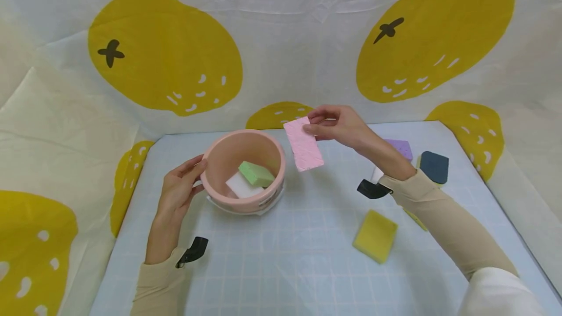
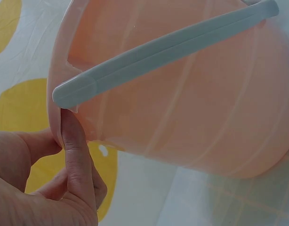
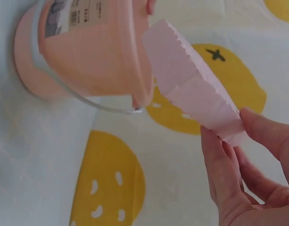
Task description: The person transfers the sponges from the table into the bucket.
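Observation:
A pink bucket [image 1: 243, 148] stands at the back of the table, with a white sponge [image 1: 242, 185] and a green sponge [image 1: 256, 174] inside it. My left hand [image 1: 175, 194] pinches the bucket's rim at its left side; the left wrist view shows thumb and fingers on the rim under the pale handle [image 2: 168, 52]. To the right of the bucket, my right hand [image 1: 338, 126] pinches a pink sponge [image 1: 304, 144] by its upper corner, apart from the bucket. The right wrist view shows this pink sponge [image 3: 191, 84] edge-on between thumb and fingers.
Right of the bucket lie a yellow sponge [image 1: 375, 236], a purple sponge [image 1: 400, 148] and a dark blue-green sponge [image 1: 433, 167]. A white piece [image 1: 376, 174] and another yellow one [image 1: 415, 219] are partly hidden by my right arm. Patterned cloth [image 1: 298, 52] hangs behind the table.

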